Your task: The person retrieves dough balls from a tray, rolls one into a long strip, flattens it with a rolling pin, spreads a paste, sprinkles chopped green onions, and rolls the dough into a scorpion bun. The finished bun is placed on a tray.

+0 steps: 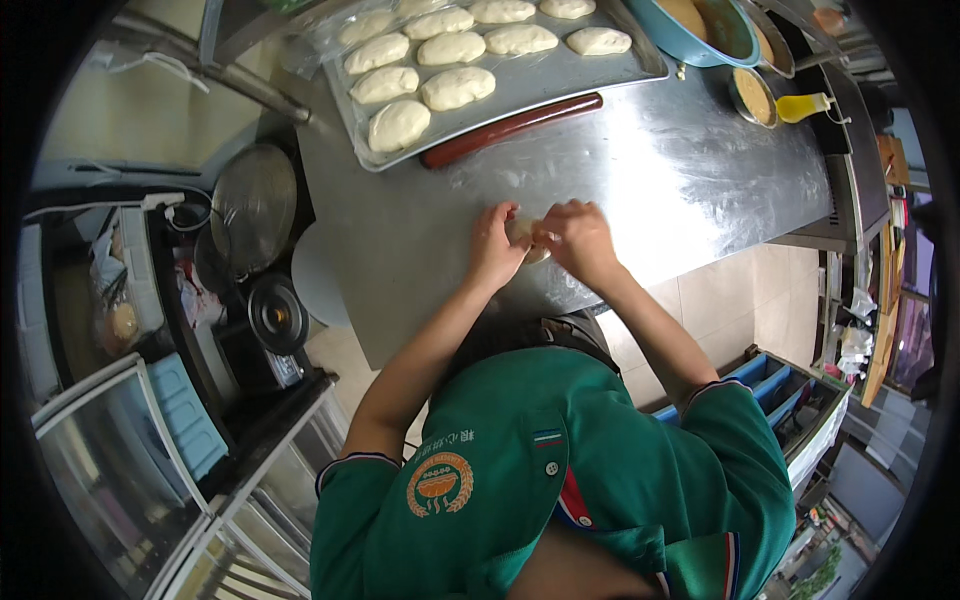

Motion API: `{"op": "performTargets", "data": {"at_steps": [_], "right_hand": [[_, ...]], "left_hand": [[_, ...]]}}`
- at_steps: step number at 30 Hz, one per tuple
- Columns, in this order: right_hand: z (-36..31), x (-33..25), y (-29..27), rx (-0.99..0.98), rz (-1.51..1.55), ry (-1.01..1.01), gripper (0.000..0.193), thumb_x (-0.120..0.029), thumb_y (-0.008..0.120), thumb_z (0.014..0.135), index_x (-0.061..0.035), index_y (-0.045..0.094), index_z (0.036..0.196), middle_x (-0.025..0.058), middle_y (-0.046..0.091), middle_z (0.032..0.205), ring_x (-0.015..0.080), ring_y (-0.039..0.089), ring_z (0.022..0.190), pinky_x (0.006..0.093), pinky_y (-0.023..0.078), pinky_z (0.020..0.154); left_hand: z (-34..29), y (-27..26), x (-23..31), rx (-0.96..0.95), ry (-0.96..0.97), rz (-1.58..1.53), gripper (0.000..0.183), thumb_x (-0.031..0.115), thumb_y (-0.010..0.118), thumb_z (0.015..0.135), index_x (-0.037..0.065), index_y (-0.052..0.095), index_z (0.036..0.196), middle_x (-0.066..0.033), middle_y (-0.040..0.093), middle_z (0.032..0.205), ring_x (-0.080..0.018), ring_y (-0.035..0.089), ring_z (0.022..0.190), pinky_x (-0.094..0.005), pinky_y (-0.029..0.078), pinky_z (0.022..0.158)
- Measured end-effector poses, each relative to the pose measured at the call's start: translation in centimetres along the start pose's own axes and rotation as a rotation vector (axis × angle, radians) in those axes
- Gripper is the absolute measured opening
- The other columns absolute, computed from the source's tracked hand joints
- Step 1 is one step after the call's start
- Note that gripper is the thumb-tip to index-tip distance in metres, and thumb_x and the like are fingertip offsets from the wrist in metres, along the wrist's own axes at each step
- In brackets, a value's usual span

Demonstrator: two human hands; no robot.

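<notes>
Close to the near edge of the steel table [400, 240], a small piece of dough [538, 254] sits between my two hands. My left hand [494, 246] curls around its left side, fingers closed on it. From the right, my right hand [582, 240] pinches the dough's upper part with bent fingers. My fingers cover much of the piece, so its full shape is hidden. Beyond my hands lies a reddish-brown rolling pin [510, 131], slanting along the front of a metal tray [565, 82]. Several pale, oval dough pieces [458, 89] rest in rows on that tray.
At the far right stand a blue basin [742, 40] with tan contents, a metal bowl [752, 97] of tan filling and a yellow squeeze bottle [803, 107]. Left of the table are a round mesh strainer [254, 205] and a black lid [277, 313]. Flour smears mark the tabletop.
</notes>
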State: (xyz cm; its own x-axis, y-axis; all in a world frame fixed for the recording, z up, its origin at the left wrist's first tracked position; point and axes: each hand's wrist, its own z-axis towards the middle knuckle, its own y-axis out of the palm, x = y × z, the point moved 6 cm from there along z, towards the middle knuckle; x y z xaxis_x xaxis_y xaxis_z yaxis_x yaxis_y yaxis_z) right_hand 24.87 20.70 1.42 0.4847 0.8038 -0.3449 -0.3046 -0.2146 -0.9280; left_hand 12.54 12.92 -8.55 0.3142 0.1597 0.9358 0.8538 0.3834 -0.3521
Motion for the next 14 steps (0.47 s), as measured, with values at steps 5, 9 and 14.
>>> {"op": "performTargets", "data": {"at_steps": [5,9,14], "right_hand": [[-0.3,-1.6,5.4,-0.288,-0.272,0.051,0.008,-0.018,0.067,0.079,-0.0147,0.074,0.083,0.0033,0.069,0.099,0.0224,0.063,0.100,0.0352,0.044,0.087],[-0.2,-1.4,5.0,-0.256,-0.188,0.100,0.011,-0.019,0.069,0.079,-0.0164,0.076,0.087,0.0037,0.068,0.099,0.0228,0.062,0.100,0.0360,0.044,0.088],[-0.5,-1.2,-0.7,-0.022,-0.047,0.200,0.016,-0.017,0.076,0.075,-0.0216,0.080,0.090,0.0025,0.066,0.113,0.0254,0.057,0.106,0.0394,0.043,0.092]], "left_hand": [[0.4,0.7,1.2,-0.049,0.032,0.369,0.060,0.006,0.078,0.071,0.015,0.057,0.126,-0.0124,0.057,0.120,-0.0367,0.054,0.113,-0.0458,0.046,0.097],[1.4,1.2,1.8,0.016,0.210,0.577,0.067,0.004,0.078,0.068,0.014,0.053,0.130,-0.0125,0.055,0.120,-0.0368,0.053,0.110,-0.0463,0.046,0.093],[2.8,1.5,-3.6,-0.279,-0.299,-0.251,0.079,0.003,0.078,0.074,0.015,0.044,0.143,-0.0082,0.055,0.127,-0.0296,0.053,0.121,-0.0493,0.039,0.109]]}}
